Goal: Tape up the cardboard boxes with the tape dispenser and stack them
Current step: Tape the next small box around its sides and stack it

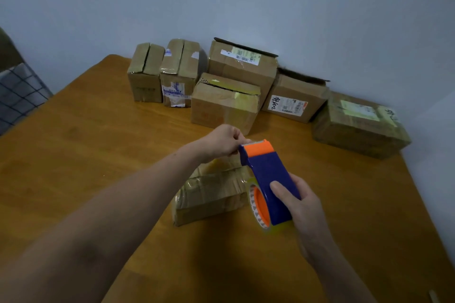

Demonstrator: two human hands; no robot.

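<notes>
Your R hand [299, 200] grips the dispenser [267, 179] above the box [209, 198] on the table [98, 155]; L hand [222, 141] pinches the tape end at the blade. Step: freeing tape. Next, prob. pull it onto the box seam.

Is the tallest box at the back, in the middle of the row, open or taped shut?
Open: the tallest box has its dark top flap lifted, not lying flat.

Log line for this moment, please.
right hand: holds tape dispenser | left hand: pinches its cutter end | small box: on table beneath dispenser
</notes>
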